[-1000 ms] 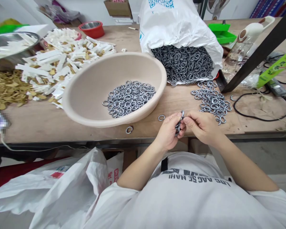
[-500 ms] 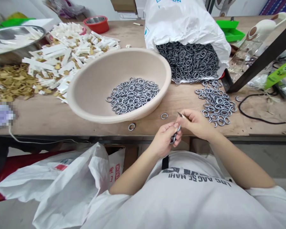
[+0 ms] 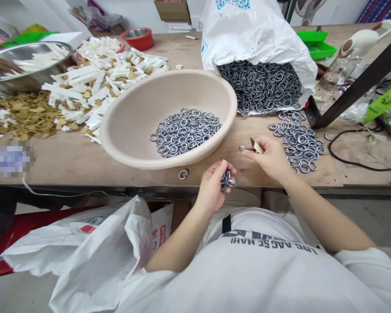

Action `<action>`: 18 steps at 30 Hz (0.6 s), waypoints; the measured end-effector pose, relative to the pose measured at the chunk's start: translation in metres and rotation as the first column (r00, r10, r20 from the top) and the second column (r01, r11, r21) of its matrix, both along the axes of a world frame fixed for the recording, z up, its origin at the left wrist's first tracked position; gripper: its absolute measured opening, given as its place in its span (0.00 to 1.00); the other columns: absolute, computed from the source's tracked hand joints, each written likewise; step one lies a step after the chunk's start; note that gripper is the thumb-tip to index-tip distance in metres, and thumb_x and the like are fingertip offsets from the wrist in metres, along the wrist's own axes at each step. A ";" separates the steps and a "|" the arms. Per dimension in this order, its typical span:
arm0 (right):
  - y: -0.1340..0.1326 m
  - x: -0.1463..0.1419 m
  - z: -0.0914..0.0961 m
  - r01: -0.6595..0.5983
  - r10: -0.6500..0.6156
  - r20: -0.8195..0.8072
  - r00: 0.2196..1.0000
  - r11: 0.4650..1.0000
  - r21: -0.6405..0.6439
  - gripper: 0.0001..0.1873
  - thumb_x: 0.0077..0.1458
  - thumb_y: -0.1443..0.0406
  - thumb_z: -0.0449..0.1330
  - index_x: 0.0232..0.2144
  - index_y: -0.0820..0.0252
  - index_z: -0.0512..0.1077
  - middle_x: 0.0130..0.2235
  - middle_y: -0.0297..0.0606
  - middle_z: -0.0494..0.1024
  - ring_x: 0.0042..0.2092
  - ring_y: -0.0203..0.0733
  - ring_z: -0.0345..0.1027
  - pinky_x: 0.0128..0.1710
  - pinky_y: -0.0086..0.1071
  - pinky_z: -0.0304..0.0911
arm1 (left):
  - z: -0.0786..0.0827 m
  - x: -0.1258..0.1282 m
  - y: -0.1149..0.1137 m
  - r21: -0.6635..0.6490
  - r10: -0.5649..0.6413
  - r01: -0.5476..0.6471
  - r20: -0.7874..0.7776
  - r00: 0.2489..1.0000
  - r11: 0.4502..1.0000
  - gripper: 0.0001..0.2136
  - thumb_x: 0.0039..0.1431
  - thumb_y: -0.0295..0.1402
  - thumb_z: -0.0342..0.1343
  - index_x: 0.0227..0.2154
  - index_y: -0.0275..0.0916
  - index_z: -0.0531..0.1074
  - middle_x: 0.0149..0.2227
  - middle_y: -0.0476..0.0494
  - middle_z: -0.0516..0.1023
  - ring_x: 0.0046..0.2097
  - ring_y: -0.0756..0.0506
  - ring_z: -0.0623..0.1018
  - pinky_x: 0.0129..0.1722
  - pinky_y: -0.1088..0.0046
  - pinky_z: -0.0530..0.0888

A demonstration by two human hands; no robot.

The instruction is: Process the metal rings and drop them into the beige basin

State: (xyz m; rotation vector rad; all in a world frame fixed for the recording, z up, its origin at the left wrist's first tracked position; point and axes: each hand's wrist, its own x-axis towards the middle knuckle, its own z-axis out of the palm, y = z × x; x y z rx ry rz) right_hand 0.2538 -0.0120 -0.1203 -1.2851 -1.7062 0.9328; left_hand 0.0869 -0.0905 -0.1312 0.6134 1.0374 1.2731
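Note:
My left hand (image 3: 213,182) is closed round several grey metal rings (image 3: 227,180), which show between its fingers at the table's front edge. To its right and a little farther back, my right hand (image 3: 270,157) grips a small knife (image 3: 256,146) with a short dark blade and a pale handle. One metal ring (image 3: 243,148) is at the right thumb and fingertips; whether it is pinched or lies on the table is unclear. A beige basin (image 3: 130,117) with a heap of rings (image 3: 187,132) stands left of my hands. Another loose ring (image 3: 183,174) lies before the basin.
A white sack (image 3: 247,34) spills rings behind my right hand, and a ring pile (image 3: 301,143) lies beside it. A black metal post (image 3: 358,80) slants up at right. White and brown pieces (image 3: 84,82) cover the left. Another person's hand (image 3: 3,64) reaches to a steel bowl (image 3: 35,82).
My hands have moved apart: the left went left, the right lifted slightly away with the knife. A ring now shows at the right fingertips. Another person's hand has appeared at the steel bowl.

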 end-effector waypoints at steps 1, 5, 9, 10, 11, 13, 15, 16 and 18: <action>-0.009 0.002 0.001 0.028 -0.035 -0.134 0.990 0.998 -0.048 0.18 0.48 0.54 0.72 0.28 0.58 0.71 0.25 0.29 0.71 0.26 0.35 0.61 0.28 0.30 0.56 | 0.001 0.010 0.003 0.008 0.006 -0.006 0.010 1.000 1.000 0.19 0.55 0.49 0.65 0.36 0.37 0.71 0.30 0.50 0.74 0.23 0.54 0.71 0.15 0.82 0.60; -0.039 -0.002 -0.003 0.012 -0.097 -0.427 0.899 0.980 -0.198 0.21 0.48 0.50 0.71 0.29 0.56 0.69 0.26 0.31 0.74 0.25 0.37 0.65 0.24 0.32 0.63 | 0.005 0.047 0.014 0.025 -0.013 0.009 0.139 0.990 1.000 0.23 0.51 0.53 0.66 0.37 0.39 0.69 0.26 0.55 0.66 0.21 0.56 0.67 0.15 0.84 0.57; -0.042 0.001 -0.008 0.004 -0.074 -0.421 0.904 0.986 -0.166 0.18 0.50 0.51 0.71 0.29 0.56 0.71 0.28 0.32 0.75 0.29 0.38 0.67 0.28 0.33 0.65 | 0.007 0.058 0.022 0.031 0.024 -0.030 0.184 0.983 0.999 0.22 0.52 0.53 0.66 0.34 0.40 0.67 0.25 0.56 0.65 0.19 0.58 0.62 0.15 0.84 0.55; -0.040 0.004 -0.006 -0.005 -0.047 -0.391 0.919 0.991 -0.133 0.18 0.50 0.52 0.71 0.30 0.57 0.72 0.28 0.32 0.75 0.29 0.37 0.66 0.29 0.32 0.64 | 0.007 0.057 0.023 0.041 0.022 -0.030 0.173 0.985 0.999 0.22 0.51 0.52 0.67 0.32 0.39 0.66 0.25 0.56 0.64 0.19 0.58 0.62 0.15 0.84 0.54; -0.038 0.008 -0.004 -0.012 -0.023 -0.363 0.932 0.996 -0.094 0.17 0.49 0.52 0.72 0.31 0.57 0.74 0.29 0.31 0.74 0.30 0.36 0.66 0.30 0.32 0.64 | 0.008 0.055 0.023 0.050 0.018 -0.026 0.160 0.987 0.998 0.23 0.51 0.52 0.67 0.31 0.39 0.65 0.25 0.56 0.64 0.19 0.59 0.61 0.15 0.84 0.53; -0.033 0.013 0.001 -0.031 0.023 -0.330 0.944 0.999 -0.018 0.19 0.47 0.53 0.74 0.37 0.56 0.75 0.30 0.30 0.74 0.31 0.36 0.65 0.33 0.31 0.63 | 0.008 0.053 0.023 0.062 -0.008 -0.001 0.139 0.990 0.998 0.23 0.50 0.51 0.68 0.29 0.39 0.64 0.24 0.57 0.62 0.19 0.58 0.60 0.15 0.84 0.53; -0.027 0.017 0.006 -0.088 0.084 -0.320 0.944 0.996 0.004 0.21 0.47 0.53 0.74 0.40 0.55 0.76 0.31 0.30 0.74 0.31 0.36 0.66 0.34 0.32 0.63 | 0.008 0.052 0.022 0.066 -0.050 0.041 0.129 0.990 0.997 0.24 0.51 0.53 0.67 0.28 0.39 0.64 0.22 0.57 0.60 0.19 0.58 0.59 0.15 0.84 0.52; -0.023 0.018 0.008 -0.135 0.124 -0.315 0.941 0.991 -0.013 0.20 0.49 0.51 0.72 0.39 0.55 0.75 0.31 0.30 0.74 0.31 0.36 0.66 0.33 0.32 0.64 | 0.009 0.052 0.021 0.065 -0.076 0.068 0.130 0.989 0.996 0.24 0.52 0.54 0.65 0.28 0.39 0.63 0.22 0.56 0.59 0.19 0.57 0.59 0.14 0.83 0.51; -0.017 0.022 0.009 -0.210 0.185 -0.282 0.941 0.976 -0.059 0.18 0.56 0.49 0.66 0.36 0.56 0.74 0.30 0.31 0.75 0.31 0.37 0.67 0.34 0.33 0.64 | 0.010 0.052 0.019 0.056 -0.125 0.118 0.145 0.982 0.991 0.25 0.53 0.56 0.63 0.27 0.39 0.62 0.22 0.56 0.59 0.19 0.57 0.58 0.14 0.83 0.50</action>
